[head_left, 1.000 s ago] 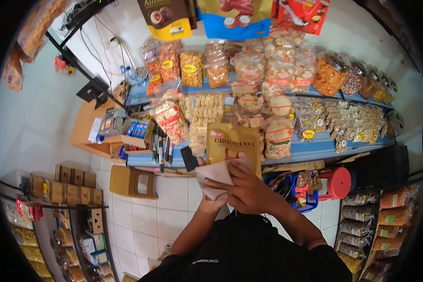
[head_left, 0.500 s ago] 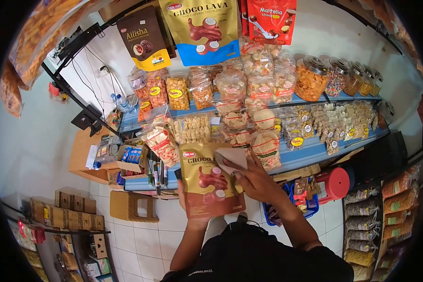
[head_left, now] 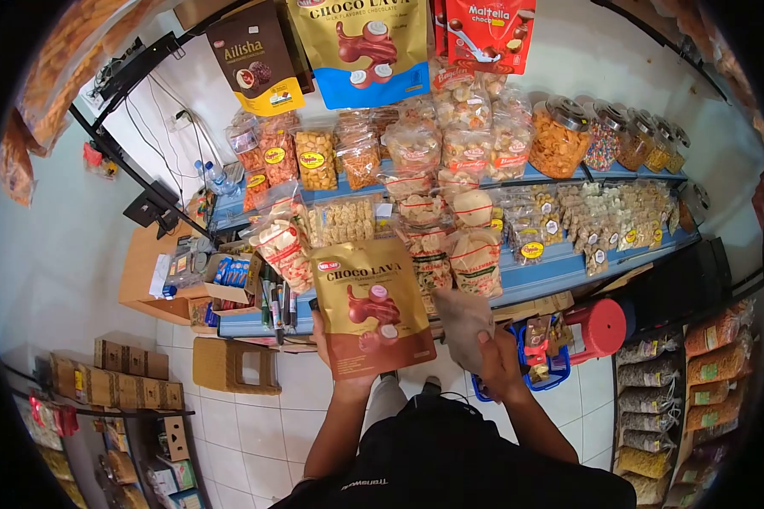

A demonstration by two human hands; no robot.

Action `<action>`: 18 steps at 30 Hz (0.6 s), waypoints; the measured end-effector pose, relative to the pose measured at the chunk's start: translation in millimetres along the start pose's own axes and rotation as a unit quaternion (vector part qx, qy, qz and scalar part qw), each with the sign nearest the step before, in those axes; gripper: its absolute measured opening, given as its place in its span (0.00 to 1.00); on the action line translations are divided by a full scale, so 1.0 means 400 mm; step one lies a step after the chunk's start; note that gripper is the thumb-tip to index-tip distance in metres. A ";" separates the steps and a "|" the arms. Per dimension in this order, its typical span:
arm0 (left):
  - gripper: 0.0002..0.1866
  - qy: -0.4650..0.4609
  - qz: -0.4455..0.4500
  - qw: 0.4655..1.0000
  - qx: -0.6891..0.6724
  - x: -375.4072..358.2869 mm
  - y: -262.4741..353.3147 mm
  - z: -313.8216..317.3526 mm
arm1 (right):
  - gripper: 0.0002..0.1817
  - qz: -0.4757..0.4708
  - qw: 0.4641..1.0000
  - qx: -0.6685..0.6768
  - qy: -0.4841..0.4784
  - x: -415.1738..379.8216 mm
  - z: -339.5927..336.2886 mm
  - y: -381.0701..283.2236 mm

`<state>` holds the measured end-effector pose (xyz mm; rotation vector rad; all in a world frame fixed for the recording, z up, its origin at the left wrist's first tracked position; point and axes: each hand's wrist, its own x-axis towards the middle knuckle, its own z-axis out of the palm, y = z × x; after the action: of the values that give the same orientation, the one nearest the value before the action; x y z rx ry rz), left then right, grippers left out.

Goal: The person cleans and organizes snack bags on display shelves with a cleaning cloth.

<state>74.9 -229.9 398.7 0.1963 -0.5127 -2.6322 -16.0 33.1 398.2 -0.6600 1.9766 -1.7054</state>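
Note:
A gold and brown Choco Lava pouch (head_left: 373, 310) is held upright in front of me, its printed face showing. My left hand (head_left: 324, 343) grips its left edge, with the fingers mostly behind it. To the right of the pouch, my right hand (head_left: 499, 365) pinches a greyish cloth (head_left: 464, 329), thumb on top. Cloth and pouch are apart.
Blue shelves (head_left: 535, 276) carry bagged snacks and lidded jars (head_left: 562, 140). More pouches hang above. Below are a red stool (head_left: 598, 327), a blue basket (head_left: 552, 373) and a brown stool (head_left: 233, 365). Racks of bags stand on both sides.
My right hand has moved right and down with the cloth, off the front of the pouch. The pouch has shifted slightly left and up, and its full front now shows.

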 end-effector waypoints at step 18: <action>0.47 -0.049 0.002 0.994 0.098 0.008 -0.006 -0.032 | 0.30 -0.352 0.847 -0.375 -0.137 0.212 0.214 -0.167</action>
<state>73.9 -233.6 385.8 0.1281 -0.8052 -2.5964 -25.9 -94.0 450.3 -1.9808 2.3000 -0.9550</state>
